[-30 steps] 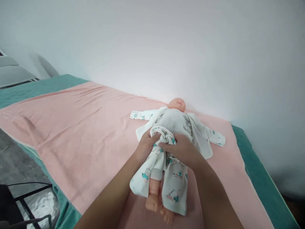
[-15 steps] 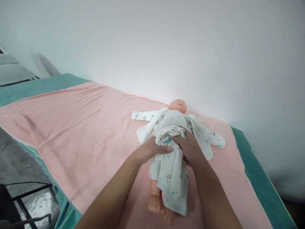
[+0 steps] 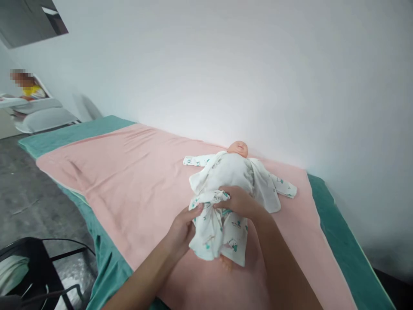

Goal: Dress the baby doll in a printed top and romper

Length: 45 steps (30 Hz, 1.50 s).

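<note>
A baby doll point(image 3: 238, 148) lies on its back on a pink sheet point(image 3: 145, 181), dressed in a white patterned top point(image 3: 230, 172) with its sleeves spread to both sides. Over its lower body hangs a white printed garment point(image 3: 234, 237). My left hand point(image 3: 185, 226) grips the left side of this garment, thumb on top. At its gathered upper edge, my right hand point(image 3: 237, 201) pinches the cloth. Most of the doll's legs are covered; part of one foot point(image 3: 226, 261) shows below the hem.
A green cover point(image 3: 342, 232) shows around the pink sheet. Behind stands a white wall point(image 3: 245, 73). At the lower left is a black chair point(image 3: 32, 267). Far left, a person point(image 3: 30, 88) is beside white furniture point(image 3: 48, 118).
Both hands have moved left with the garment, and its bunched top now lies lower and spread wider. The doll's feet are more covered. The view has shifted, showing the person at far left.
</note>
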{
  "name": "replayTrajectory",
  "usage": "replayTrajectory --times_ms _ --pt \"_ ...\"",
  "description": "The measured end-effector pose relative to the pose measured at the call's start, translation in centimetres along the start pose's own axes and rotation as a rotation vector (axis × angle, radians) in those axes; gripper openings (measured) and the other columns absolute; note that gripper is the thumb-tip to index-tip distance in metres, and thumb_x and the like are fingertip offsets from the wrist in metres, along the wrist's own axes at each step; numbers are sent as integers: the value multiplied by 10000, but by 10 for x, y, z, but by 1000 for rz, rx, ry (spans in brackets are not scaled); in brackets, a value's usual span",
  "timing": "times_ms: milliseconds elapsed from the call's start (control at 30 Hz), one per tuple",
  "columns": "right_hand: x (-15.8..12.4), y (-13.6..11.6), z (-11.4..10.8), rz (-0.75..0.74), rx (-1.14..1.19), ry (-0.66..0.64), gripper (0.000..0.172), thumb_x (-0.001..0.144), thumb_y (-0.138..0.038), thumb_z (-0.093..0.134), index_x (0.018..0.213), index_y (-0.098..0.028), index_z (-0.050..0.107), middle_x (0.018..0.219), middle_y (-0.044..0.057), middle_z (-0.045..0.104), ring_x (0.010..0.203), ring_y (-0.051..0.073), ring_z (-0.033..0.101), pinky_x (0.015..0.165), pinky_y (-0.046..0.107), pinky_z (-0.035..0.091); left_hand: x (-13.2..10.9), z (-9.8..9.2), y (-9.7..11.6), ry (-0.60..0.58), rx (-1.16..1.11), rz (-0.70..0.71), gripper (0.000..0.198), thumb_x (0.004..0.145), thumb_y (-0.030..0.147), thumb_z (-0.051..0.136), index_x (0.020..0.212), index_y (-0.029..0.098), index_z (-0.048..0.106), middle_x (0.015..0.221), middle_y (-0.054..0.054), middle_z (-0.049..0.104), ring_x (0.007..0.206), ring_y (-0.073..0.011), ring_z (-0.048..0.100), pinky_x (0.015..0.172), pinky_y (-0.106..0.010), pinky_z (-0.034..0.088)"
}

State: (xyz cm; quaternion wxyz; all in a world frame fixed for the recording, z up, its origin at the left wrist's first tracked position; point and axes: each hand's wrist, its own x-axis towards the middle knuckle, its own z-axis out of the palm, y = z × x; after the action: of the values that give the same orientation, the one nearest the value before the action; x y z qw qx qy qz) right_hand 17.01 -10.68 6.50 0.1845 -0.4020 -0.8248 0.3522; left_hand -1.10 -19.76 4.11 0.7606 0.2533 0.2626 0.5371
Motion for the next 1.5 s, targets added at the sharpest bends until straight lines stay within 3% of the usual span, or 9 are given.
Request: replayTrajectory --times_ms 200,333,400,500,700,967,1100,1267,1500 --pt "4 10 6 -131 -222 1 81 761 -256 600 733 -195 645 785 4 678 719 138 563 616 221 329 -69 20 -32 109 -207 58 467 889 228 531 1353 184 510 1244 -99 634 1203 -260 558 1082 -384 381" --pt "6 15 8 -89 -296 -51 85 696 -221 621 742 -213 692 801 8 707 737 150 594 645 224 355 -92 14 -71 268 -345 -37 528 853 250 592 1372 213 497 1280 -84 619 1271 -241 511 1136 -368 337" --pt "6 17 9 -78 -325 -60 127 671 -174 599 734 -219 700 790 0 713 733 146 598 652 221 361 -94 7 -85 331 -310 -54 586 809 273 659 1368 204 497 1262 -112 629 1224 -280 551 1071 -403 415" --pt "6 17 10 -73 -341 -68 149 674 -167 585 733 -221 711 772 0 715 729 144 599 643 220 360 -91 0 -87 426 -195 -117 620 740 319 736 1313 183 541 1197 -147 658 1056 -311 652 823 -380 554" --pt "3 9 10 42 -363 -66 113 680 -313 681 705 -207 712 712 17 695 669 149 578 574 241 326 -81 -12 -60 603 84 -80 450 673 419 774 959 91 662 843 -124 711 625 -180 660 491 -231 496" --pt "2 2 8 71 -399 -86 153 725 -305 649 654 -176 687 646 35 659 606 135 532 538 251 286 -75 -26 -45 501 317 -90 434 706 475 736 868 77 675 774 -103 661 601 -149 603 430 -202 437" --pt "2 0 6 69 -398 -87 207 735 -374 653 667 -181 686 669 38 664 627 142 542 548 252 301 -72 -31 -39 413 162 -114 357 726 372 733 893 62 674 810 -112 657 606 -128 584 387 -173 363" --pt "-1 -1 0 48 -266 -112 252 731 -442 664 709 -193 691 717 20 684 704 158 585 588 236 353 -65 -24 -36 280 -120 -192 256 799 258 655 1001 101 657 877 -89 666 660 -106 591 479 -171 394" --pt "1 6 -2 36 -184 -154 212 723 -391 668 749 -183 700 732 19 697 714 161 607 606 221 376 -55 -18 -41 217 -84 -177 273 810 315 659 993 113 675 873 -78 652 666 -103 565 550 -194 413"
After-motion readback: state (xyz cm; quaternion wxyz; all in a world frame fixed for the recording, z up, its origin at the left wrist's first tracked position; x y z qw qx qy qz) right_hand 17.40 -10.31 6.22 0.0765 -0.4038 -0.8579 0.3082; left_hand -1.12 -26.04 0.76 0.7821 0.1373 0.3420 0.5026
